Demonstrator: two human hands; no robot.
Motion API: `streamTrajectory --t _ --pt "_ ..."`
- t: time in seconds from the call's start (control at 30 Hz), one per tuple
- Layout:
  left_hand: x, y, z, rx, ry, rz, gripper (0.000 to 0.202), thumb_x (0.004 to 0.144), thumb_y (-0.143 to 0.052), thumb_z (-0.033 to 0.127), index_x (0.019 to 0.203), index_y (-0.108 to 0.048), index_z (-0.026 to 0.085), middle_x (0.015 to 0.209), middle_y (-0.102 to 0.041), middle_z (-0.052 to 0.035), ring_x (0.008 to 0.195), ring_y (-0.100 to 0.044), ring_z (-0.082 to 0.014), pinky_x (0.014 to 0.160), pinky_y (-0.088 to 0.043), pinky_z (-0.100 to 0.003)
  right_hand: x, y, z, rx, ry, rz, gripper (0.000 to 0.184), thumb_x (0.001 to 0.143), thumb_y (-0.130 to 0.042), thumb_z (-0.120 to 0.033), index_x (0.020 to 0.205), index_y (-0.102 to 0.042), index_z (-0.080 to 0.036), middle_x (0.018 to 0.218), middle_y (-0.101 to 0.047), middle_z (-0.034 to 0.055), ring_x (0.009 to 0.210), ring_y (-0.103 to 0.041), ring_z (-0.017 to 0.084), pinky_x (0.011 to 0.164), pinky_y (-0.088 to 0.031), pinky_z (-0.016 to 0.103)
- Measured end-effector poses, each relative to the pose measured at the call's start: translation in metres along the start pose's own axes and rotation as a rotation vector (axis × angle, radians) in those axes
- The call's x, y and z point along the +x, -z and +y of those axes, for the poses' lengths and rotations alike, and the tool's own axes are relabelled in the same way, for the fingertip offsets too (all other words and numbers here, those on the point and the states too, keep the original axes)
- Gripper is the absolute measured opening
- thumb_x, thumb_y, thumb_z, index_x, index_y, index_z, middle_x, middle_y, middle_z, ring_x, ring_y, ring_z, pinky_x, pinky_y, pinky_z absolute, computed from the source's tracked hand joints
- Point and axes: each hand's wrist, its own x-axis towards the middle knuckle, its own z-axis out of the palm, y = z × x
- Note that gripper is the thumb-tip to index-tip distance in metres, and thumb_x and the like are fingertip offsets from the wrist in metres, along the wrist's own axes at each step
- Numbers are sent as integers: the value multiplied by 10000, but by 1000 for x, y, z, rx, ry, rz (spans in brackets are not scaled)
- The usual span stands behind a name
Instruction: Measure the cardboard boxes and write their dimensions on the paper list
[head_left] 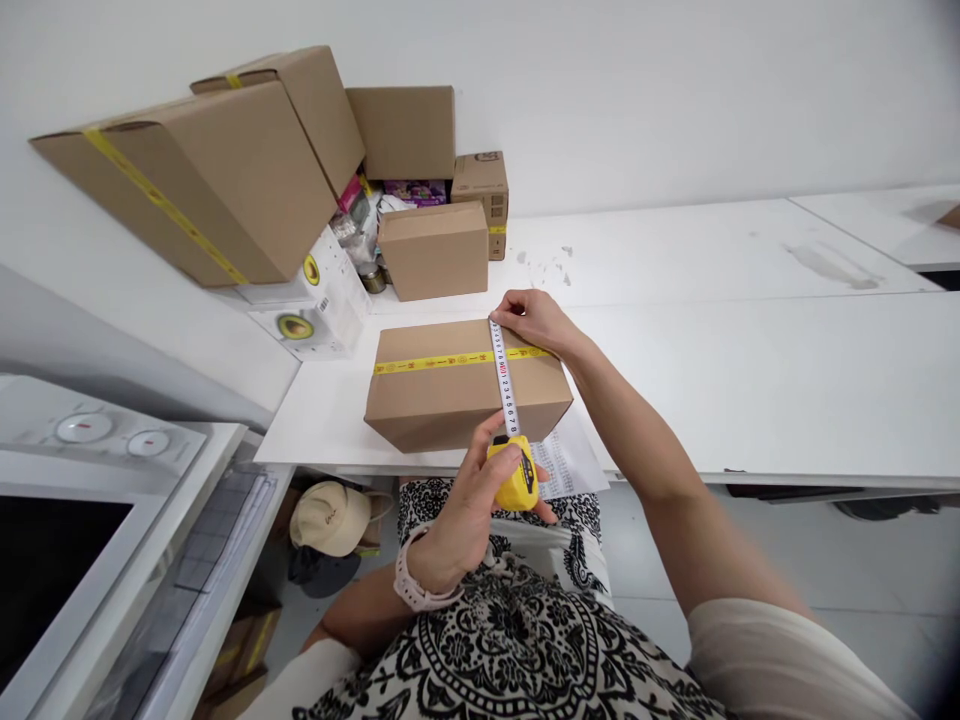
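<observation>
A closed cardboard box (442,395) sealed with yellow tape lies near the front edge of the white table (750,370). My left hand (469,505) is closed around a yellow tape measure case (517,480) at the box's near edge. Its white blade (504,378) runs across the box top to the far edge. There my right hand (534,320) pinches the blade's end down against the box.
Several cardboard boxes (225,170) and white packages (319,300) pile up at the back left against the wall. A printed paper sheet (570,462) sticks out from under the box. A white machine (97,500) stands at left; a beige cap (334,515) lies below the table.
</observation>
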Motion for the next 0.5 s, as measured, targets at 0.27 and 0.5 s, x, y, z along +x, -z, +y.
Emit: streamTrajectory --t 0.27,0.5 --pt "-2 -1 2 -4 -6 22 708 862 -712 552 1412 -418 217 861 -709 -17 574 -692 -172 638 -575 -366 0 1 -1 11 0 -25 215 834 -634 -390 772 -677 -189 789 -672 36 751 -561 172 691 -391 302" --pt "-2 -1 1 -1 -9 27 728 863 -706 553 1423 -396 206 850 -715 -22 567 -685 -170 632 -575 -362 -1 1 -1 6 -7 -29 202 835 -632 -379 772 -666 -190 792 -669 34 753 -560 172 695 -393 301"
